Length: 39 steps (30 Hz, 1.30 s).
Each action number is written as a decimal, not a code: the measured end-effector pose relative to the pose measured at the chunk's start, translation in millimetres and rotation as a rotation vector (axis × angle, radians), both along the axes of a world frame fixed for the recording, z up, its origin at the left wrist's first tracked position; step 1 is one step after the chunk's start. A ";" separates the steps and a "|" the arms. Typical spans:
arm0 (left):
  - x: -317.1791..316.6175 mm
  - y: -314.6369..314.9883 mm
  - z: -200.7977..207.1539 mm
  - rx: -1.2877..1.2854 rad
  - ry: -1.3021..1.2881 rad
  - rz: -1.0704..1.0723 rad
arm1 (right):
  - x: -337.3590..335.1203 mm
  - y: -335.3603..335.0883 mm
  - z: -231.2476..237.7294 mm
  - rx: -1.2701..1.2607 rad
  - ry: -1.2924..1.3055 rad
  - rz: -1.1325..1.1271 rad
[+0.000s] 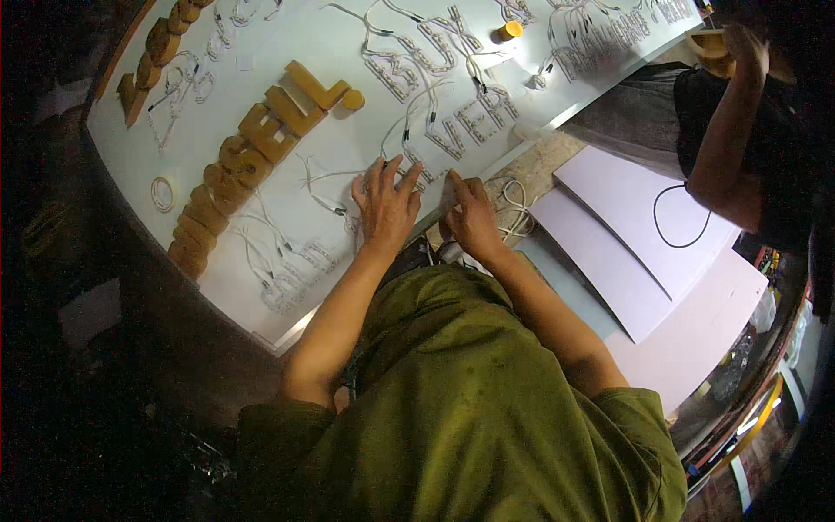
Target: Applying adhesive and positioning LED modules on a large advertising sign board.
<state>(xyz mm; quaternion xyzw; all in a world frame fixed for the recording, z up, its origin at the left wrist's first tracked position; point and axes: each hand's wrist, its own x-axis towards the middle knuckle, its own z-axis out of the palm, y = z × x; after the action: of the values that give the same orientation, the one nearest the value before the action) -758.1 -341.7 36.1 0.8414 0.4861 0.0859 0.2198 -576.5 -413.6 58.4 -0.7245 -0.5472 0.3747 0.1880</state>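
My left hand (387,207) lies with fingers spread on a string of small white LED strips (424,177) at the near edge of the white worktop (317,196). Its fingertips press on the strips, and the palm covers part of them. Close to its right, my right hand (472,217) is at the worktop's edge, with its index finger stretched forward and the others curled in. Whatever its fingers hold, if anything, is hidden. Thin white wires (326,204) run from the strips under and around my left hand. Further LED strips shaped as letters (470,122) lie just beyond.
A row of thick golden-brown letters (248,157) stands to the left, near a tape roll (163,194). A yellow cap-like cylinder (508,31) sits farther off. White sheets (609,235) and a coiled cable (517,213) are at right. Another person's arm (731,122) shows at upper right.
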 end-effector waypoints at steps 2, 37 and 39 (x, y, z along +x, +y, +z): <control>0.5 -0.1 0.4 -0.013 0.003 0.004 | -0.7 -0.3 -3.6 0.020 -0.010 -0.013; -0.6 -2.9 -13.6 0.054 0.014 0.031 | 4.7 -2.2 -9.4 0.074 0.024 0.038; -0.5 -3.7 -16.2 0.066 0.014 0.031 | 4.2 -1.5 -7.7 0.092 0.043 0.026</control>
<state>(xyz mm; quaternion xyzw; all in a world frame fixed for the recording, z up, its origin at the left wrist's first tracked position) -758.7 -345.4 19.9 0.8410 0.4977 0.0993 0.1873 -572.3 -415.1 50.7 -0.6998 -0.5690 0.3669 0.2279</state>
